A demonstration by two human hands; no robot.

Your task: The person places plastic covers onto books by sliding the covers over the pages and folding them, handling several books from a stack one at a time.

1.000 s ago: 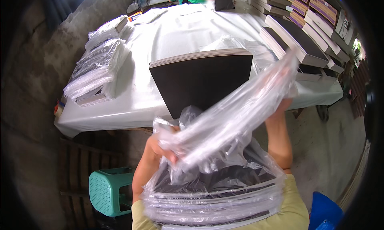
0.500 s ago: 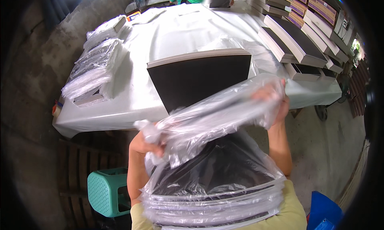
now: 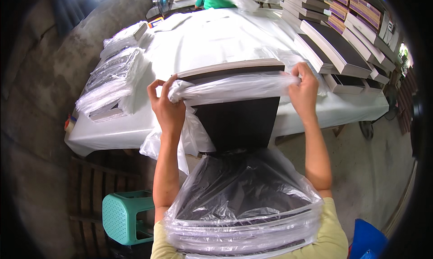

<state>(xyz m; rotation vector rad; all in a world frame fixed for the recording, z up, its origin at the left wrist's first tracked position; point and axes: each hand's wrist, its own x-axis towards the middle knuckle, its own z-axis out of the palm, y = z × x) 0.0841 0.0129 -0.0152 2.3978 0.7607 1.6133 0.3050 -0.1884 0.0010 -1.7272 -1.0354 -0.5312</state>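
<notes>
Both of my arms reach forward over a stack of black boards (image 3: 237, 121) that stands at the table's near edge, its pale layered edge on top. Pinched in my left hand (image 3: 168, 103) is one end of a gathered clear plastic bag (image 3: 239, 87), at the stack's left corner. My right hand (image 3: 304, 90) closes on the bag's other end at the right corner. The bag stretches across the upper front of the boards, and a loose part hangs below my left hand. Closer to me, a plastic-wrapped stack of black boards (image 3: 246, 207) lies against my body.
Wrapped stacks (image 3: 112, 74) lie at the table's left side. Unwrapped black-and-white board stacks (image 3: 336, 47) pile up on the right. A green stool (image 3: 119, 218) stands at lower left, a blue object (image 3: 367, 238) at lower right. Beyond the white-covered table (image 3: 203, 38) is a person in green (image 3: 216, 2).
My hands have moved up and forward with the plastic bag, from above the wrapped stack to the top of the standing boards. The bag is now drawn out across them.
</notes>
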